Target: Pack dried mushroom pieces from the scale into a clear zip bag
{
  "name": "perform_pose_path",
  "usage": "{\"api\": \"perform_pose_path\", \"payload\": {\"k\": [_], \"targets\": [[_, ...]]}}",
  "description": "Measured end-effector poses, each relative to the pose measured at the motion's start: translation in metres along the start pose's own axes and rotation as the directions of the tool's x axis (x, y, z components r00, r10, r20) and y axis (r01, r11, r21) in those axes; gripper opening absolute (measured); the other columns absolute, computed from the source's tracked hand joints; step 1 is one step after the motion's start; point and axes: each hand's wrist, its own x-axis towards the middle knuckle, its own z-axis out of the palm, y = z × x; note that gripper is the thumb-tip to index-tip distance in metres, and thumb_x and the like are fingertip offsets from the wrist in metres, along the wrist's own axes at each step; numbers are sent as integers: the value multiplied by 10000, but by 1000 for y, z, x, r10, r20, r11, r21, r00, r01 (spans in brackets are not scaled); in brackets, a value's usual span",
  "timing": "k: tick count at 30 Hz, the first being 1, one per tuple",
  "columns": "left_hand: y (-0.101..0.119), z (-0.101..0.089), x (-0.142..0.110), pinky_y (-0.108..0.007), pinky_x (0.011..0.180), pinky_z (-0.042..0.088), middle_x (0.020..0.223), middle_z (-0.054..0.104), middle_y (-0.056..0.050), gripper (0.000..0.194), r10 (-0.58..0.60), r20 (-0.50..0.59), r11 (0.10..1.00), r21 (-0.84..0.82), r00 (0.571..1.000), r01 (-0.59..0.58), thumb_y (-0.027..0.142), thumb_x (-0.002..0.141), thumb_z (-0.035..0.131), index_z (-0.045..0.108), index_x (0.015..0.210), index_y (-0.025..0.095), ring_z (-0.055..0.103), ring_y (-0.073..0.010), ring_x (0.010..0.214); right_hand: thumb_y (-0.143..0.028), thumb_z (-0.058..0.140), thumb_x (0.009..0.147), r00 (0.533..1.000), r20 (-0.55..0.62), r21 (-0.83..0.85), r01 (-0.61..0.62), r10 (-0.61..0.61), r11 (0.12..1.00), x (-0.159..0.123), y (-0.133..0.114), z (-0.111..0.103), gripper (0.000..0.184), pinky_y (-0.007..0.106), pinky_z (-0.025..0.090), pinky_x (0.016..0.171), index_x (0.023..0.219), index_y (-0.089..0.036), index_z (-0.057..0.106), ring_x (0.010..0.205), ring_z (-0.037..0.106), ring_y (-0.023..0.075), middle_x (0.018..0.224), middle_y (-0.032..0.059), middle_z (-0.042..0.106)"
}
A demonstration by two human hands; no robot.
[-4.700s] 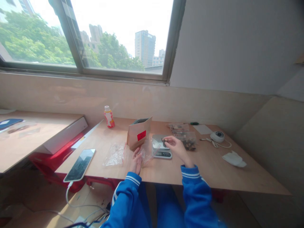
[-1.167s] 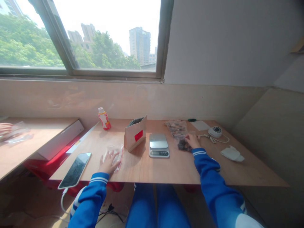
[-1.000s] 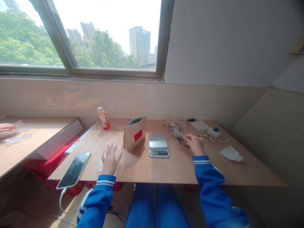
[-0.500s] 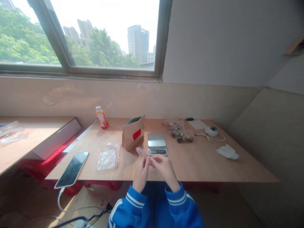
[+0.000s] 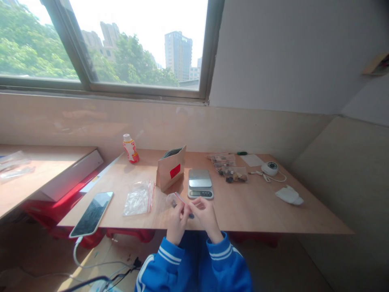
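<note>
A small clear zip bag (image 5: 174, 198) with a red seal line is pinched between my two hands near the table's front edge. My left hand (image 5: 178, 219) grips its side, fingers closed. My right hand (image 5: 204, 211) pinches the seal edge close to the left fingertips. Small dark bits show inside the bag, too small to name; part of it is hidden by my fingers. Just beyond the hands lies a digital kitchen scale (image 5: 199, 178) with a bare metal plate. Left of the scale stands an open brown paper pouch (image 5: 170, 172) with a red label.
Empty clear zip bags (image 5: 138, 198) lie at left, beside a phone (image 5: 92, 214) on a cable. A drink bottle (image 5: 130, 149) stands behind. Several filled zip bags (image 5: 235, 175), a white camera (image 5: 270, 168) and crumpled white tissue (image 5: 289, 195) are at right.
The small bag has turned and shows more of its clear body to the left of my fingers. Both hands have shifted slightly left, still pinching it. The view has moved a little.
</note>
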Motion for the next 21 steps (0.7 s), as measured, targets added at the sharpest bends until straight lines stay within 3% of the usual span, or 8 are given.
{"api": "perform_pose_path", "payload": {"k": [5, 10, 15, 18, 21], "targets": [[-3, 0, 1, -257, 557, 402, 588, 546, -18, 286, 1, -4, 1000, -3, 1000, -1, 422, 821, 479, 531, 634, 211, 532, -161, 578, -400, 701, 675, 999, -23, 63, -21, 23, 998, 2, 4, 3, 245, 297, 511, 575, 628, -182, 599, 589, 658, 211, 595, 37, 670], [-6, -7, -14, -264, 607, 417, 594, 543, -25, 332, 24, 83, 999, -23, 996, -22, 401, 836, 475, 552, 579, 205, 514, -156, 601, -495, 673, 679, 954, -298, 51, 2, 14, 999, 18, 7, -15, 330, 307, 510, 613, 679, -176, 585, 647, 648, 211, 665, 57, 675], [-22, -6, -21, -307, 718, 452, 730, 617, -59, 410, -45, 82, 970, -234, 996, 63, 522, 851, 440, 621, 693, 190, 569, -189, 732, -515, 653, 724, 976, -208, 126, 84, -56, 989, 26, -10, -29, 361, 309, 527, 659, 800, -170, 576, 668, 667, 198, 715, 47, 674], [-35, 4, -9, -338, 758, 478, 926, 657, -89, 440, -207, 21, 862, -469, 978, 192, 589, 795, 496, 644, 887, 184, 604, -219, 864, -505, 651, 739, 983, -163, 147, 108, -84, 983, 27, -20, -24, 359, 291, 526, 602, 821, -165, 571, 599, 652, 175, 709, 28, 649], [-47, 18, 9, -367, 821, 485, 1039, 660, -105, 495, -388, 76, 680, -649, 918, 341, 604, 754, 536, 615, 1025, 198, 628, -234, 937, -506, 629, 754, 990, -131, 164, 82, -61, 983, 33, -21, -16, 352, 292, 525, 541, 834, -169, 564, 574, 642, 176, 720, 28, 635]]}}
